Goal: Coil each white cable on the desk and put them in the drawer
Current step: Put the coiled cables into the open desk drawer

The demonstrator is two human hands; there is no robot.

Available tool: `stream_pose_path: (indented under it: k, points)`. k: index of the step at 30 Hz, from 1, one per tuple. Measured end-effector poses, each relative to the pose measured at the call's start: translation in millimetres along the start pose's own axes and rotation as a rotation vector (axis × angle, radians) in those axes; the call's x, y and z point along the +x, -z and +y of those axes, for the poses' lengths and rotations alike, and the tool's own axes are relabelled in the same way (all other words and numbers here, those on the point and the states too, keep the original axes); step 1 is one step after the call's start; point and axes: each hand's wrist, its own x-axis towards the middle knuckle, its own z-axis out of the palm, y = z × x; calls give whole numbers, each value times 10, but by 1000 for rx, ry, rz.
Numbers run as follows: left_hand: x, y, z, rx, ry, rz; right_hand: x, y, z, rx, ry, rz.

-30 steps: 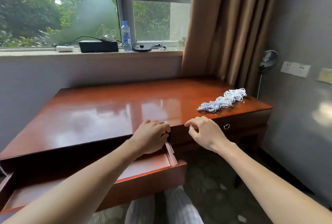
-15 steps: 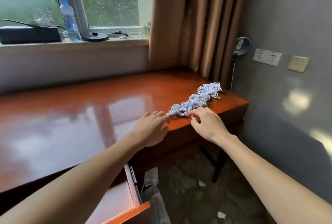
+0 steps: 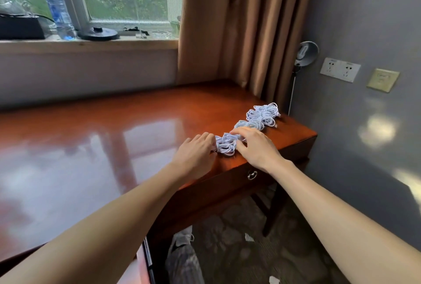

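Two hands show: one left hand, one right hand. There is one desk, one heap of white cables too tangled to count, one water bottle and one curtain.

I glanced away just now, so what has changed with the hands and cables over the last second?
The left hand and right hand left the open drawer and moved right to the near end of the white cables, touching them; grip unclear. The cables, desk and drawer stayed put.
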Motion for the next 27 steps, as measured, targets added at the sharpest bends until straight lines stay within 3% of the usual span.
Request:
stream_pose_path:
  k: [10, 21, 27]
  points:
    - [96, -78, -74, 65, -34, 34, 132, -160, 43, -8, 43, 12]
    - [-107, 28, -56, -64, -16, -5, 50, -140, -109, 40, 41, 12]
    - [-462, 144, -195, -99, 16, 64, -175, -60, -251, 107, 75, 14]
